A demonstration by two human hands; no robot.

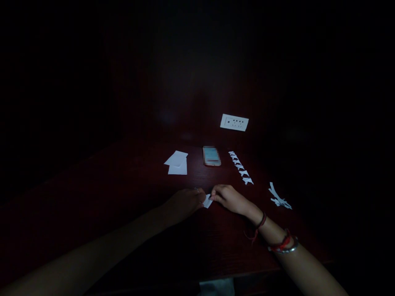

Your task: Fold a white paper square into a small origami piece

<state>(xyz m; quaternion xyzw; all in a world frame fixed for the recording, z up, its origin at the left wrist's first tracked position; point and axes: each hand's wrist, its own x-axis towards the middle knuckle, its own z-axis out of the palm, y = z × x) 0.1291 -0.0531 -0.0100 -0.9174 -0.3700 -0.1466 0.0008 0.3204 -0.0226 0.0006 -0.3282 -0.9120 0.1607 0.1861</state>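
A small piece of white paper (pixel 207 201) lies between my two hands, low over the dark red table. My left hand (pixel 189 201) is closed on its left side, with a ring on one finger. From the right, my right hand (pixel 226 197) pinches the paper's upper right edge between thumb and fingers. Just beyond the hands, two overlapping white paper sheets (pixel 178 163) lie to the left. On the right is a row of several small folded white paper pieces (pixel 240 166). The dim light hides the fold details of the held paper.
A phone (pixel 211 156) with a blurred screen lies beyond my hands on the table (pixel 138 181). Thin white paper strips (pixel 279 200) sit in a loose pile at the right. A white wall socket (pixel 234 122) is at the back. The surroundings are very dark.
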